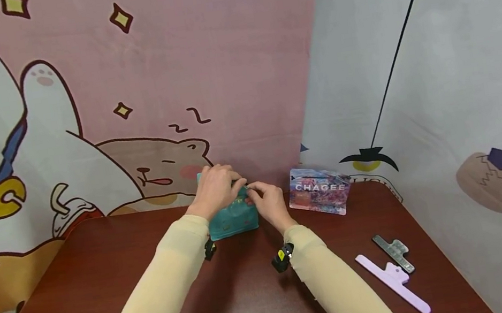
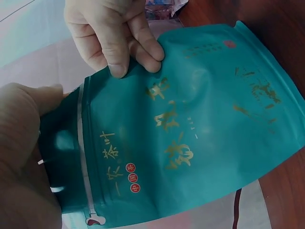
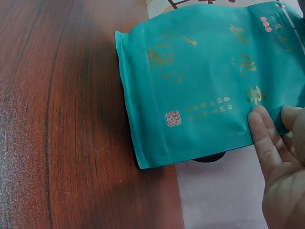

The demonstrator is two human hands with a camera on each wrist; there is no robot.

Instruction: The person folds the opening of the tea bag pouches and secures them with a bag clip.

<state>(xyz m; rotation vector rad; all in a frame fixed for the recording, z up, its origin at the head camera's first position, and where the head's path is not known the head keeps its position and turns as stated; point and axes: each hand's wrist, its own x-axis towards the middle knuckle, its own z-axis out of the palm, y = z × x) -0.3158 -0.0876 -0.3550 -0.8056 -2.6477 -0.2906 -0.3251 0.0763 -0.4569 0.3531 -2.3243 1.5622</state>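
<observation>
Head view: green bag (image 1: 233, 221) stands near the far side of the table (image 1: 263, 306), both hands at its top. I cannot tell whether its base bears fully on the wood.

Hidden: the left hand (image 1: 218, 189) covers the bag's upper left from my overhead feed, and the right hand (image 1: 270, 203) covers the upper right edge. On the left wrist feed the left hand is cut off by the frame and mostly thumb side; its fingertips I cannot make out. The right wrist feed crops the bag's top corner. Gold characters show on the bag's front; the smaller lines are too faint for me to read. A pale strip (image 2: 84, 152) crosses the front just below the top, with a red-and-white end.

Pose: left hand comes over the bag from its left, back of the hand up, fingers bent and holding the top; exact contact is hidden. Right hand comes in from the bag's right, thumb and fingers pinching the upper right edge, fingertips on the front. Hands near each other above the bag. Cream sleeves (image 1: 161, 289) run from the near side toward the bag, cut off by the lower frame edge; I note a black device (image 1: 282, 258) at the right wrist.

Around: a bag lettered CHAGEE (image 1: 317, 195) leans to the right of the green bag. Nearer the person and further right of it lie a grey clip (image 1: 393, 251) and a lilac clip (image 1: 391, 282), side by side.
</observation>
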